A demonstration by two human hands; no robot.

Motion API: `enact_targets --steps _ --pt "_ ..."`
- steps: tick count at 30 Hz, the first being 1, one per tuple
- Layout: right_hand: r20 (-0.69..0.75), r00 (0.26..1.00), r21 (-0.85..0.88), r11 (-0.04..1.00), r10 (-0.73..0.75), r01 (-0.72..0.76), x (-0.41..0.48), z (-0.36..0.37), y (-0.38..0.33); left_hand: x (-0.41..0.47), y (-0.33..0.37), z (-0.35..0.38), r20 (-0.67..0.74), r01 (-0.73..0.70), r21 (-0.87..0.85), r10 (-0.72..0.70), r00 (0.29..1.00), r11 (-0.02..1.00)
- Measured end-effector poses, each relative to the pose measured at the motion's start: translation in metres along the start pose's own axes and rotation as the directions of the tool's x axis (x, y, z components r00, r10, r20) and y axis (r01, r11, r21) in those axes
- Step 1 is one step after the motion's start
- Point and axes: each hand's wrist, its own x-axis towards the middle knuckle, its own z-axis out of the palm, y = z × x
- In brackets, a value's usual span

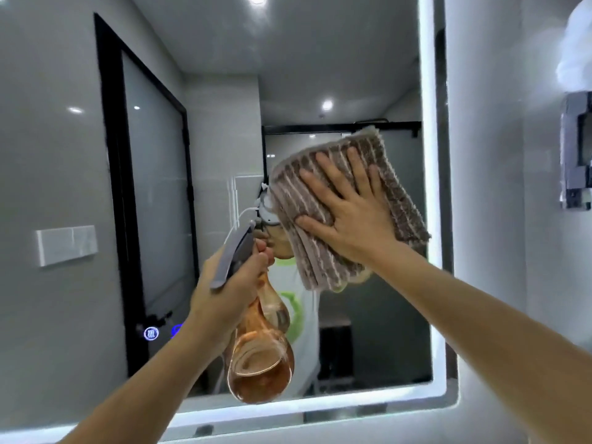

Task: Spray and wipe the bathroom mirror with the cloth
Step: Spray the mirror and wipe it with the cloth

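Note:
A large wall mirror [368,75] with a lit white border fills most of the view. My right hand [349,209] lies flat with spread fingers on a brown striped cloth [397,193], pressing it against the glass right of centre. My left hand [230,286] grips the neck of an amber spray bottle [261,370] with a grey trigger head, held upright in front of the mirror's lower middle. The bottle holds some liquid. The cloth hides part of the person's reflection.
The mirror's glowing edge [427,123] runs down the right side and along the bottom. Blue touch icons [151,333] glow at its lower left. On the right wall hangs a grey dispenser [576,155]. The glass reflects a black-framed door and a shower screen.

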Motion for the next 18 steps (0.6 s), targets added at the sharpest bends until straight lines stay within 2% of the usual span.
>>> enact_targets --steps 2,5,12,18 --pt "-0.026 0.997 0.030 0.997 0.075 -0.075 0.018 -0.006 -0.014 -0.006 -0.006 -0.008 0.001 -0.018 0.003 0.018 1.000 1.000" --pt "-0.050 0.990 0.013 0.991 0.134 -0.133 0.025 -0.006 -0.031 -0.031 -0.019 -0.012 0.079 -0.073 0.057 0.069 0.994 0.996" --pt "-0.029 0.996 -0.013 0.996 0.088 -0.088 -0.011 0.015 -0.061 -0.067 -0.046 -0.032 0.064 0.050 0.037 -0.052 0.997 0.998" --pt "-0.009 0.998 -0.005 0.998 0.055 -0.055 -0.067 0.048 -0.097 -0.071 -0.046 -0.059 -0.004 0.079 0.127 -0.080 0.997 0.989"
